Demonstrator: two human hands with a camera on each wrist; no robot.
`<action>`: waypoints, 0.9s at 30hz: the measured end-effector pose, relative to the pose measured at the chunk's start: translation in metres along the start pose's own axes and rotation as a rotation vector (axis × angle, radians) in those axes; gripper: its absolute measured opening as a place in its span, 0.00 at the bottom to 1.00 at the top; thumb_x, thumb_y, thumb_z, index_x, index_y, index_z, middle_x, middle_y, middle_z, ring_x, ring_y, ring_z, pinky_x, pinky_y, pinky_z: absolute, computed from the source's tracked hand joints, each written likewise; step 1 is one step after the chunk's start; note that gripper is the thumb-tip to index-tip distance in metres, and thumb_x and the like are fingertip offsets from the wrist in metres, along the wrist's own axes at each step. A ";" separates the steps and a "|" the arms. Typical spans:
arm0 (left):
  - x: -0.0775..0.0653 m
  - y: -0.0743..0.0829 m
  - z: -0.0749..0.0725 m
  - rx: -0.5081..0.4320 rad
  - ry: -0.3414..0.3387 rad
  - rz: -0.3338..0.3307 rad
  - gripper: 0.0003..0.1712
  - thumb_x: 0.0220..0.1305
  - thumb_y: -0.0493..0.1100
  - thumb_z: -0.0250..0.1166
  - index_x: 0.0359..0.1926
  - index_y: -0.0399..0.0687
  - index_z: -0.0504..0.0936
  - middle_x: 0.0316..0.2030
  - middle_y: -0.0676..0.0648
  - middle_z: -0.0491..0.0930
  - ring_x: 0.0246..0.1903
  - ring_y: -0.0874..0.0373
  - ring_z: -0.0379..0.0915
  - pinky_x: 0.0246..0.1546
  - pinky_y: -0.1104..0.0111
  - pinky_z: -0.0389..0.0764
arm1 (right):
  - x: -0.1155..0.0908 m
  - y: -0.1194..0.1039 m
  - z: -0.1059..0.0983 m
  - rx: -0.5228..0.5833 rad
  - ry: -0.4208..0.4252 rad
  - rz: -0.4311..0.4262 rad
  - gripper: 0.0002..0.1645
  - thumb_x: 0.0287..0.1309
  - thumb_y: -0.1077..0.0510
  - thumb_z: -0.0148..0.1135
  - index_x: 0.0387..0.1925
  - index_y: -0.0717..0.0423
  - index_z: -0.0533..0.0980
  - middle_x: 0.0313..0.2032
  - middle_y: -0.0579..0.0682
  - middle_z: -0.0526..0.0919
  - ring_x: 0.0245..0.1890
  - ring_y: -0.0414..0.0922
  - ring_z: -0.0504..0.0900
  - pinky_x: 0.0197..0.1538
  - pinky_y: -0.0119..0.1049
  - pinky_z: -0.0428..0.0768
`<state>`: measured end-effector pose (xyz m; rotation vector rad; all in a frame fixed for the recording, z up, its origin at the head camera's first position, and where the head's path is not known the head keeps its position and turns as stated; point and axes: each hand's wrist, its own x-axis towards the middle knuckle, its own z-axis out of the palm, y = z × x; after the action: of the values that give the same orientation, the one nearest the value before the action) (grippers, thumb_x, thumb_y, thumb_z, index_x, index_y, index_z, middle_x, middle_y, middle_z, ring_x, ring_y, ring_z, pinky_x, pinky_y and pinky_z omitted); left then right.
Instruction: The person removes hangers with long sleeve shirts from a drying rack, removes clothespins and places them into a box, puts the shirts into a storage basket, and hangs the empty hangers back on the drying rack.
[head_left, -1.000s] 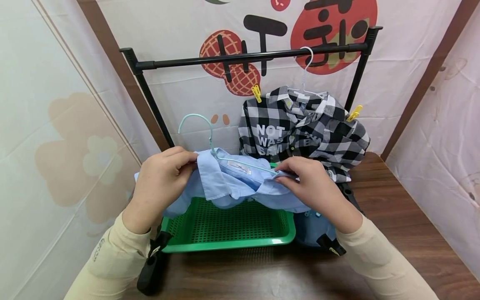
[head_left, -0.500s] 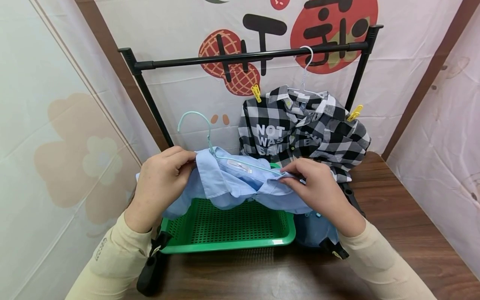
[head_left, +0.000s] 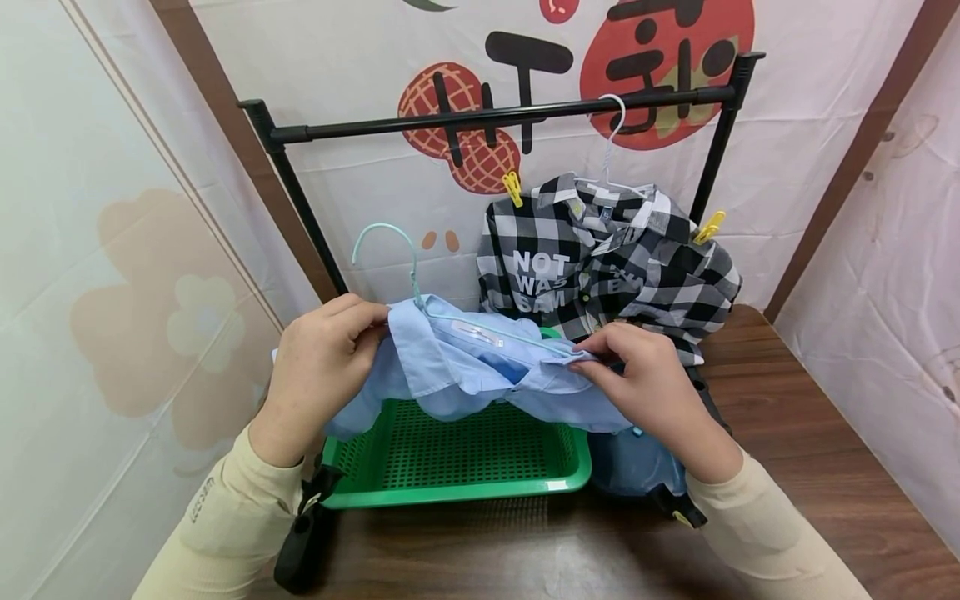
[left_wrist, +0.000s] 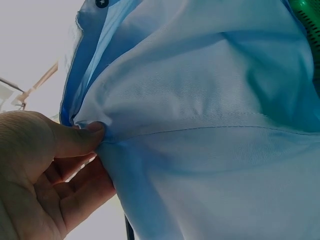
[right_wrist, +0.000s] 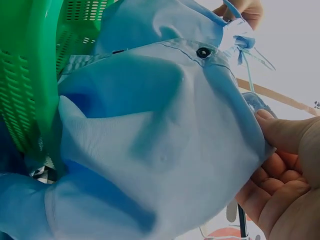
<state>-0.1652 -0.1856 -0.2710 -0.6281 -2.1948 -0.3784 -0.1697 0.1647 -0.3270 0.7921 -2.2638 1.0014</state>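
A light blue collared shirt (head_left: 480,375) is held up above a green basket (head_left: 465,496). Inside its neck sits a mint-green hanger (head_left: 415,258), hook rising from the collar and one arm running toward the right shoulder. My left hand (head_left: 318,367) pinches the shirt's left shoulder near the collar; the left wrist view shows the thumb (left_wrist: 82,137) pressing the cloth near a seam. At the other shoulder, my right hand (head_left: 648,383) pinches the fabric by the hanger arm's end. In the right wrist view, that thumb (right_wrist: 285,131) lies on the shirt edge, fingers curled behind.
A black rack (head_left: 480,117) stands behind, carrying a black-and-white checked shirt (head_left: 555,250) on a white hanger (head_left: 609,137). Yellow clips (head_left: 513,188) grip its shoulders. A dark blue container (head_left: 637,462) stands right of the basket on the wooden table (head_left: 810,467).
My right hand has slid a little to the right and down along the shirt's shoulder. The hanger hook has shifted slightly left. My left hand stays nearly in place, pinching the cloth.
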 end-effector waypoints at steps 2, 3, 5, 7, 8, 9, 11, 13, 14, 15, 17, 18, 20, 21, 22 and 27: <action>-0.001 -0.002 0.000 0.007 -0.002 -0.004 0.08 0.56 0.31 0.66 0.32 0.49 0.86 0.27 0.55 0.79 0.22 0.62 0.71 0.24 0.65 0.74 | -0.001 0.000 -0.001 -0.002 -0.003 0.001 0.10 0.48 0.60 0.74 0.31 0.43 0.81 0.33 0.35 0.83 0.32 0.30 0.78 0.31 0.30 0.77; -0.002 -0.003 0.001 0.012 0.000 -0.007 0.08 0.56 0.32 0.67 0.33 0.49 0.87 0.27 0.55 0.79 0.22 0.62 0.71 0.24 0.65 0.73 | -0.002 0.000 -0.002 -0.005 -0.004 0.002 0.10 0.48 0.59 0.75 0.30 0.43 0.80 0.34 0.35 0.82 0.32 0.30 0.78 0.31 0.29 0.77; -0.003 -0.007 0.002 0.020 0.007 -0.016 0.07 0.56 0.33 0.67 0.33 0.49 0.87 0.27 0.54 0.79 0.22 0.61 0.71 0.24 0.64 0.74 | -0.004 0.002 -0.004 -0.011 0.000 0.006 0.11 0.47 0.60 0.75 0.30 0.42 0.80 0.34 0.34 0.82 0.32 0.30 0.77 0.31 0.28 0.77; -0.005 -0.012 0.003 0.022 0.015 -0.024 0.07 0.56 0.33 0.68 0.34 0.49 0.87 0.28 0.53 0.80 0.22 0.61 0.72 0.24 0.64 0.74 | -0.005 0.003 -0.006 -0.012 0.000 0.013 0.12 0.47 0.60 0.75 0.30 0.42 0.80 0.33 0.33 0.82 0.31 0.30 0.77 0.31 0.26 0.76; -0.006 -0.014 0.003 0.021 0.017 -0.027 0.07 0.56 0.33 0.68 0.34 0.49 0.87 0.28 0.53 0.80 0.22 0.61 0.72 0.25 0.64 0.74 | -0.006 0.003 -0.007 -0.015 0.001 0.016 0.12 0.47 0.60 0.75 0.30 0.42 0.80 0.33 0.33 0.82 0.31 0.30 0.77 0.31 0.25 0.76; -0.007 -0.016 0.003 0.019 0.019 -0.030 0.07 0.56 0.33 0.68 0.34 0.50 0.87 0.29 0.53 0.81 0.22 0.61 0.72 0.25 0.63 0.74 | -0.006 0.004 -0.007 -0.016 0.002 0.020 0.12 0.46 0.61 0.75 0.30 0.41 0.80 0.33 0.33 0.82 0.31 0.30 0.77 0.31 0.25 0.76; -0.008 -0.019 0.003 0.012 0.018 -0.032 0.07 0.56 0.33 0.68 0.34 0.49 0.87 0.29 0.53 0.81 0.23 0.61 0.72 0.25 0.64 0.74 | -0.007 0.005 -0.008 -0.023 0.000 0.029 0.13 0.46 0.61 0.75 0.30 0.41 0.80 0.33 0.33 0.82 0.30 0.30 0.77 0.31 0.25 0.76; -0.009 -0.021 0.003 0.003 0.017 -0.034 0.08 0.56 0.33 0.68 0.34 0.50 0.87 0.28 0.53 0.80 0.22 0.62 0.71 0.25 0.65 0.73 | -0.008 0.006 -0.009 -0.029 -0.003 0.034 0.12 0.46 0.61 0.75 0.30 0.42 0.81 0.33 0.33 0.82 0.30 0.30 0.77 0.31 0.25 0.76; -0.009 -0.021 0.003 0.000 0.018 -0.033 0.08 0.55 0.33 0.69 0.34 0.50 0.87 0.28 0.53 0.80 0.22 0.62 0.71 0.25 0.66 0.72 | -0.009 0.007 -0.008 -0.030 -0.004 0.038 0.12 0.47 0.61 0.75 0.30 0.42 0.81 0.32 0.34 0.82 0.31 0.30 0.77 0.31 0.25 0.76; -0.009 -0.021 0.002 -0.002 0.021 -0.033 0.08 0.55 0.33 0.69 0.34 0.50 0.87 0.28 0.53 0.80 0.22 0.62 0.71 0.25 0.67 0.71 | -0.010 0.007 -0.008 -0.029 -0.003 0.043 0.12 0.47 0.62 0.75 0.30 0.42 0.80 0.32 0.34 0.82 0.31 0.30 0.77 0.31 0.25 0.76; -0.009 -0.022 0.002 -0.008 0.024 -0.033 0.08 0.55 0.33 0.69 0.34 0.50 0.87 0.28 0.54 0.80 0.22 0.63 0.70 0.25 0.70 0.69 | -0.011 0.008 -0.008 -0.027 -0.004 0.053 0.13 0.47 0.62 0.75 0.30 0.42 0.80 0.32 0.34 0.82 0.30 0.30 0.77 0.30 0.25 0.74; -0.009 -0.021 0.002 -0.010 0.025 -0.033 0.08 0.55 0.33 0.69 0.34 0.50 0.87 0.28 0.54 0.81 0.23 0.63 0.70 0.26 0.72 0.68 | -0.012 0.009 -0.008 -0.027 -0.007 0.059 0.13 0.47 0.62 0.74 0.30 0.42 0.80 0.32 0.34 0.82 0.30 0.30 0.76 0.29 0.24 0.74; -0.009 -0.021 0.001 -0.013 0.026 -0.033 0.08 0.55 0.33 0.69 0.34 0.51 0.87 0.28 0.54 0.81 0.23 0.63 0.70 0.26 0.73 0.67 | -0.014 0.010 -0.008 -0.025 -0.013 0.070 0.13 0.47 0.63 0.74 0.30 0.41 0.80 0.32 0.34 0.82 0.29 0.31 0.76 0.29 0.23 0.73; -0.009 -0.021 0.001 -0.014 0.026 -0.034 0.08 0.55 0.33 0.70 0.34 0.51 0.87 0.28 0.54 0.81 0.23 0.64 0.70 0.26 0.74 0.67 | -0.014 0.010 -0.008 -0.024 -0.015 0.075 0.13 0.47 0.62 0.74 0.30 0.41 0.80 0.32 0.34 0.82 0.29 0.31 0.76 0.29 0.24 0.73; -0.009 -0.021 0.001 -0.015 0.027 -0.035 0.08 0.55 0.33 0.70 0.34 0.51 0.87 0.28 0.54 0.81 0.23 0.64 0.70 0.26 0.75 0.67 | -0.015 0.011 -0.008 -0.024 -0.018 0.079 0.13 0.47 0.62 0.74 0.30 0.41 0.80 0.32 0.34 0.82 0.29 0.31 0.76 0.29 0.24 0.73; -0.009 -0.022 0.000 -0.018 0.031 -0.036 0.08 0.56 0.34 0.70 0.35 0.51 0.87 0.28 0.54 0.81 0.24 0.63 0.72 0.27 0.73 0.68 | -0.020 0.014 -0.008 -0.018 -0.025 0.087 0.12 0.48 0.62 0.74 0.30 0.41 0.81 0.33 0.34 0.82 0.28 0.31 0.75 0.29 0.26 0.74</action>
<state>-0.1720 -0.2066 -0.2791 -0.5893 -2.1777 -0.4251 -0.1642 0.1842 -0.3423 0.7074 -2.3428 1.0146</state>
